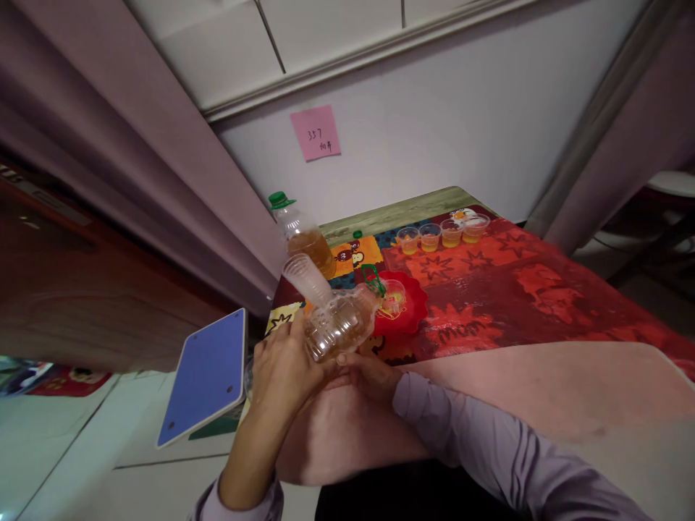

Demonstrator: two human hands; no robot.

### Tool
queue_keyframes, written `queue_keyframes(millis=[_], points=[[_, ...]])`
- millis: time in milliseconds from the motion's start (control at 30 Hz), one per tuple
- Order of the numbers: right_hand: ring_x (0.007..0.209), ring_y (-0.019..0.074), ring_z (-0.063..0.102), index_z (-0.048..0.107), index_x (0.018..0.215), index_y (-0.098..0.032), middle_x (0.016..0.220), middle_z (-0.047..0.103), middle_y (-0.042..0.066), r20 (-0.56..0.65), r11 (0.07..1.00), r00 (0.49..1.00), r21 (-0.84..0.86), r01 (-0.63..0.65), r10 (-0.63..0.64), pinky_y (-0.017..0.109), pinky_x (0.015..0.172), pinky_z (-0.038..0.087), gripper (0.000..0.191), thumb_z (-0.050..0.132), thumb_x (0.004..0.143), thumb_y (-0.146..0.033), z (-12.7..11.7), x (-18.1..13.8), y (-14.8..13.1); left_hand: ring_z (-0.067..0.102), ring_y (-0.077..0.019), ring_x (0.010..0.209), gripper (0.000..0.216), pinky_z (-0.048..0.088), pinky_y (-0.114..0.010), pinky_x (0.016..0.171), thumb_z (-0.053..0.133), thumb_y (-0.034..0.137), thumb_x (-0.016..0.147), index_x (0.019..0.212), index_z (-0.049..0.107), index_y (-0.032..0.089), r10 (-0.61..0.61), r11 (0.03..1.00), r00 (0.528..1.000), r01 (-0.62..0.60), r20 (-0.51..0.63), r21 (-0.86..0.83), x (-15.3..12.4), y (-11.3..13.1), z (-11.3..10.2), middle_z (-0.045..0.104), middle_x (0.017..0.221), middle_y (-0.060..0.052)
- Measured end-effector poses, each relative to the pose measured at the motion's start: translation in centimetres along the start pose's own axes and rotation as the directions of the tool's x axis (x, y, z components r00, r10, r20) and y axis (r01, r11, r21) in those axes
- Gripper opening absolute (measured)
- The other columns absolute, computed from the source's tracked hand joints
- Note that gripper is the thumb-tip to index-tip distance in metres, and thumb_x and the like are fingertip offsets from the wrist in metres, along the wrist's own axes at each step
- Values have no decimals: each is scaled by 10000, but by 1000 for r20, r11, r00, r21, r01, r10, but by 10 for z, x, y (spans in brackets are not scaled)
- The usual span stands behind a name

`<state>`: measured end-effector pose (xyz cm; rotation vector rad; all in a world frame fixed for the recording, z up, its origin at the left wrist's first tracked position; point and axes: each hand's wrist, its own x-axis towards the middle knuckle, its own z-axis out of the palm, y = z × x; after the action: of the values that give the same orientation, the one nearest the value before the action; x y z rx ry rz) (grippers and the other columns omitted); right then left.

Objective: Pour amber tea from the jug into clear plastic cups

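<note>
Both my hands hold a clear plastic bottle, tilted with its mouth to the right over a small clear cup. My left hand is wrapped round the bottle's base end; my right hand supports it from below. Inside the bottle is a pale amber liquid. A green carry ring hangs at its neck. The cup stands in a red scalloped dish. Beyond my left hand is a stack of clear plastic cups. The dish's near left side is hidden by the bottle.
A large jug with a green cap stands at the back left. Near it lies a green cap. Several small cups of yellow liquid line the table's far side. A blue board is at the left.
</note>
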<state>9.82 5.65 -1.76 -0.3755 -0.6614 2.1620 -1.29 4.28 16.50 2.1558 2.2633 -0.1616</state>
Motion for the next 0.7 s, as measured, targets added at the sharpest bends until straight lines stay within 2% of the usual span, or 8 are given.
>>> queue_keyframes(millis=[200,400,633,700], points=[[1058,276,786,649,1360,-205,1237,804,85,3,1000,1000,7,4,-4,507,993,629,704,914,749,-433,0,0,1,628,-442,1366,995,476,-549,1102,768,627,806,1627,420,185,22,999,1000,-23,-13,-27,0,-2,1,649,1508,-228],[1109,286,776,635,1375,-225,1294,790,86,-3,1000,1000,9,15,-15,509,987,638,738,927,732,-439,2,-1,-2,602,-461,1411,1082,468,-565,1132,803,622,775,1652,396,136,-8,1000,1000,7,-7,-24,0,0,-1,615,1543,-266],[1001,262,787,680,1280,-198,1153,815,75,-5,1000,1000,-11,6,-6,469,947,643,642,916,741,-454,1,0,0,605,-455,1408,1065,472,-555,1131,797,594,786,1659,390,142,-15,1000,1000,16,20,-23,-1,2,-6,630,1523,-248],[1018,264,785,673,1292,-213,1176,811,74,-16,1000,1000,-9,16,-16,461,930,648,643,913,747,-454,1,-1,0,614,-452,1398,1041,479,-554,1120,796,590,790,1650,403,154,-8,1000,1000,9,12,-25,-1,2,-6,634,1519,-244]])
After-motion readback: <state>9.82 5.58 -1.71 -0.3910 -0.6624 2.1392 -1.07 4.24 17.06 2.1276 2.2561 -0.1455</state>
